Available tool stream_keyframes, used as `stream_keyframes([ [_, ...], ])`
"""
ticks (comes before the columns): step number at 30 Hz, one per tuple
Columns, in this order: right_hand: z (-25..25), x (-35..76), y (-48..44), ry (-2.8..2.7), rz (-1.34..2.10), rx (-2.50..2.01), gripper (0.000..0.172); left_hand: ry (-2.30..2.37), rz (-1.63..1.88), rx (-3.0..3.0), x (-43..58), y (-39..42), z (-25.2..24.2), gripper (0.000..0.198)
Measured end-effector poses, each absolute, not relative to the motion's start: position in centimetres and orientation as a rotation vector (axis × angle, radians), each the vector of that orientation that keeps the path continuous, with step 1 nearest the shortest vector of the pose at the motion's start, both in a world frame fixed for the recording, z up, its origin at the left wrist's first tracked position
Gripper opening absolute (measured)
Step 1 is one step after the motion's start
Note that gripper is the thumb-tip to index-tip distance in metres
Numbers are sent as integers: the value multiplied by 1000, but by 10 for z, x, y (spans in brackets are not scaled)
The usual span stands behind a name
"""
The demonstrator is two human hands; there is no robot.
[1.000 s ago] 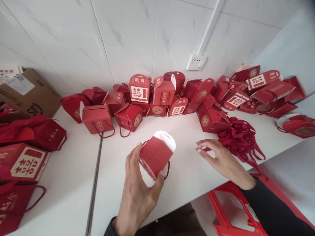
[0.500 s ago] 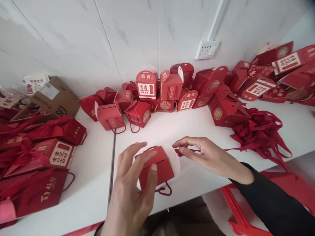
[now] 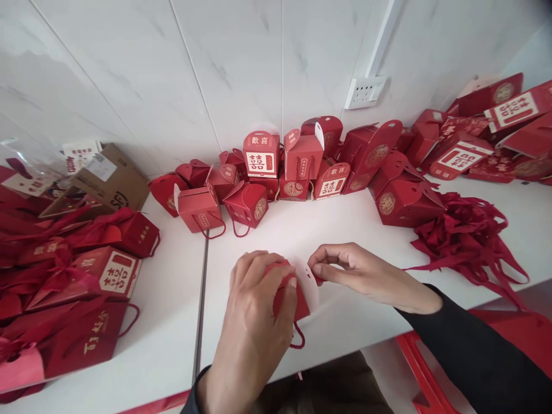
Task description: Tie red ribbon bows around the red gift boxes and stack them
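A small red gift box (image 3: 295,299) with a white inner flap and a red cord handle lies on the white table (image 3: 172,322) near its front edge. My left hand (image 3: 254,313) covers the box from above, fingers curled over its top. My right hand (image 3: 353,270) is at the box's white flap, thumb and fingers pinched on the end of a thin red ribbon (image 3: 317,278). The ribbon's length is hidden under that hand.
Several folded red gift boxes (image 3: 302,167) stand along the marble wall. A pile of loose red ribbons (image 3: 466,236) lies at the right. Red bags (image 3: 86,270) and a cardboard box (image 3: 107,184) fill the left. A red stool (image 3: 431,368) stands below the table edge.
The box went from held up in my left hand to lying on the table under it. My right hand moved left with a ribbon to the box's flap.
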State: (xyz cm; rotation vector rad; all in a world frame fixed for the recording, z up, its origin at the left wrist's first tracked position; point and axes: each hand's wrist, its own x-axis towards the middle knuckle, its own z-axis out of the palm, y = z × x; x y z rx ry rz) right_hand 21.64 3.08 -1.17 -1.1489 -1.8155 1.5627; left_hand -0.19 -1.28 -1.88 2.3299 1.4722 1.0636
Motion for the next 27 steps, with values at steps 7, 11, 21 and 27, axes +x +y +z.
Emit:
stream_keyframes([
  [7, -16, 215, 36, -1751, 1634, -1060, 22, 1543, 975, 2431, 9, -11, -5, 13],
  [11, -15, 214, 37, -1703, 1678, -1041, 22, 1528, 924, 2440, 14, -6, -6, 15],
  [21, -8, 207, 26, -1885, 1138, -1236, 31, 1453, 1172, 2100, 5, -8, 4, 13],
  [27, 8, 183, 18, -1990, 1120, -1073, 23, 1483, 1313, 1944, -12, -22, 6, 9],
])
